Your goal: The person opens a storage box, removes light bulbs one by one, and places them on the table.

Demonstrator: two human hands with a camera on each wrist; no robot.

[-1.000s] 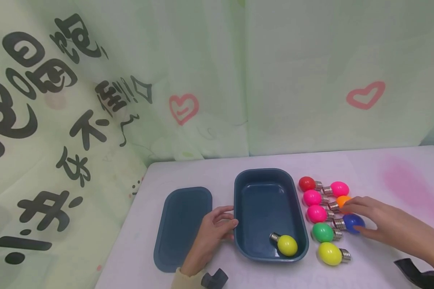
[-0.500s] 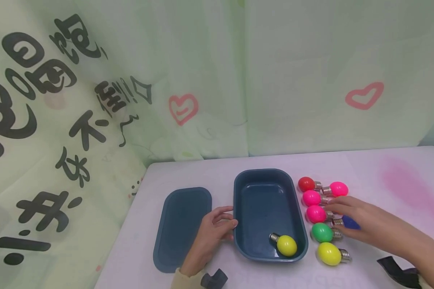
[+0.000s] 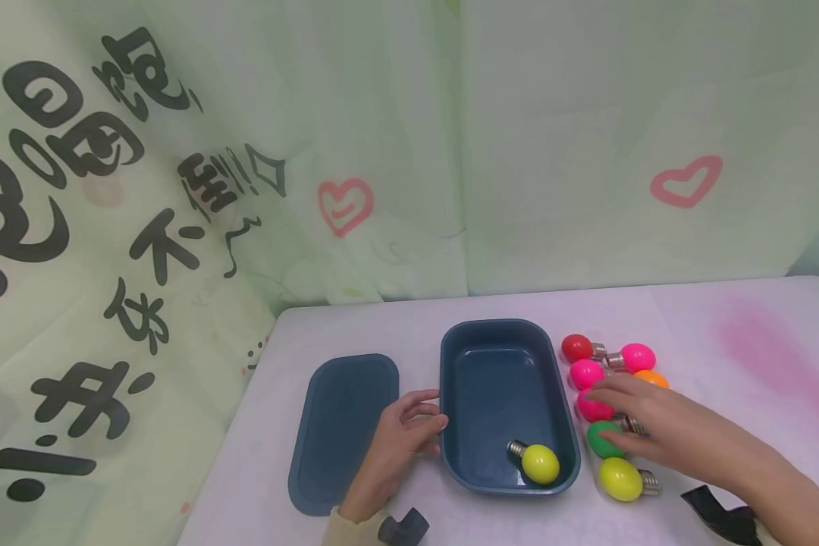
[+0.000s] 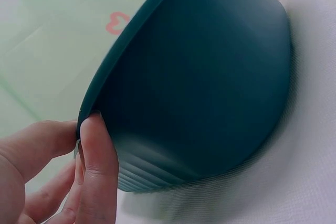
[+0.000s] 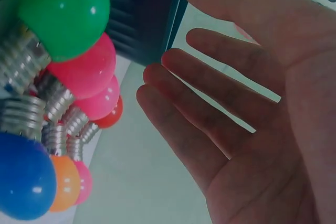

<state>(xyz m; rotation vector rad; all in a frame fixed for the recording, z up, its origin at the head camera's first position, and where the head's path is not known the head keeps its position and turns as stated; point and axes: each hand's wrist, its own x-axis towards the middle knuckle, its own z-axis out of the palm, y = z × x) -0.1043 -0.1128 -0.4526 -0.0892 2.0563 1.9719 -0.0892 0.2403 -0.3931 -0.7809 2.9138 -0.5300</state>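
My left hand (image 3: pixel 401 440) pinches the left rim of a dark blue plastic box (image 3: pixel 505 402); in the left wrist view one finger (image 4: pixel 98 166) lies against its outer wall. Inside the box lies a yellow light bulb (image 3: pixel 541 464). Over the bulbs to the right hovers my right hand (image 3: pixel 676 425), fingers spread and nothing held. Beneath or beside it are a green bulb (image 3: pixel 602 440), pink bulbs (image 3: pixel 592 409) and an orange bulb (image 3: pixel 653 378). The blue bulb (image 5: pixel 26 177), covered by the hand in the head view, shows in the right wrist view.
A flat dark blue lid (image 3: pixel 344 432) lies left of the box. Also in the bulb rows are a red bulb (image 3: pixel 576 348) and a second yellow bulb (image 3: pixel 621 479). A printed pale green curtain (image 3: pixel 416 152) rises behind the white table (image 3: pixel 744 364).
My right hand has moved left across the bulbs, off the orange one and over the pink and green ones. The left hand and the box have stayed put.
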